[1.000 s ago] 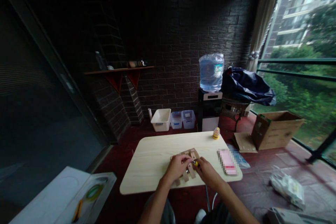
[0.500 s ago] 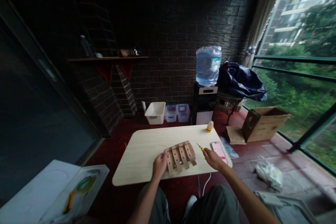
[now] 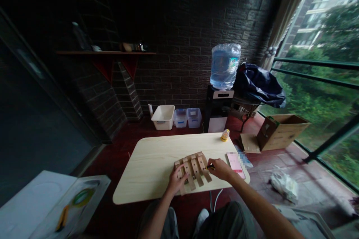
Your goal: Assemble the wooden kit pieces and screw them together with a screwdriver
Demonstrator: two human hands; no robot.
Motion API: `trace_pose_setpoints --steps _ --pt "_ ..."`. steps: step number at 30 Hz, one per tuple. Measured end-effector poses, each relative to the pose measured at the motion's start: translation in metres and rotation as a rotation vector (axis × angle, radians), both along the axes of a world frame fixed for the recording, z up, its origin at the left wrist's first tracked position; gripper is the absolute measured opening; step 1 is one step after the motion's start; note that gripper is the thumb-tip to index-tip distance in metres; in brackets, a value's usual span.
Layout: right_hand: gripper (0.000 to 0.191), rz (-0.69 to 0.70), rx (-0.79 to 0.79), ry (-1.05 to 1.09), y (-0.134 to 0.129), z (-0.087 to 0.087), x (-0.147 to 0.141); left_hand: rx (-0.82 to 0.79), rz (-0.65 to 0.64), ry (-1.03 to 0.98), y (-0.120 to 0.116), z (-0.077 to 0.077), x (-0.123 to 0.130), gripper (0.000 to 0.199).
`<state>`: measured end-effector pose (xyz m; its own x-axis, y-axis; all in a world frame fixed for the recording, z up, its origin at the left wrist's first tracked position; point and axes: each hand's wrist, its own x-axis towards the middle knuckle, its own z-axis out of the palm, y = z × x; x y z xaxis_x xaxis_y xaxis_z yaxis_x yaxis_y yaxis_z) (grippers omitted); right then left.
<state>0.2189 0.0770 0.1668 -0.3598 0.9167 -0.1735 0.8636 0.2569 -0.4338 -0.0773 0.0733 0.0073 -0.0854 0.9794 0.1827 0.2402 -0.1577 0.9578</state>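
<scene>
Since half a second ago, my right grip (image 3: pixel 221 170) is bringing the small tool (image 3: pixel 211 166) over to the right side of the slatted wooden piece (image 3: pixel 196 171), holding its handle; tip contact unclear. Left grip (image 3: pixel 176 180) is spreading over the piece's left end near the desk's (image 3: pixel 140 173) front edge, can't tell if pinching. Likely I'm positioning the tool; next move is calling for steady wood.
</scene>
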Motion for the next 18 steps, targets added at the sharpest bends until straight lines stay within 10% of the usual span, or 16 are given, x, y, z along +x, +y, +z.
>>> trace_pose_setpoints --steps 18 --pt "0.031 0.387 0.076 -0.429 0.034 0.019 -0.056 -0.220 -0.109 -0.141 0.002 -0.007 -0.004 0.075"
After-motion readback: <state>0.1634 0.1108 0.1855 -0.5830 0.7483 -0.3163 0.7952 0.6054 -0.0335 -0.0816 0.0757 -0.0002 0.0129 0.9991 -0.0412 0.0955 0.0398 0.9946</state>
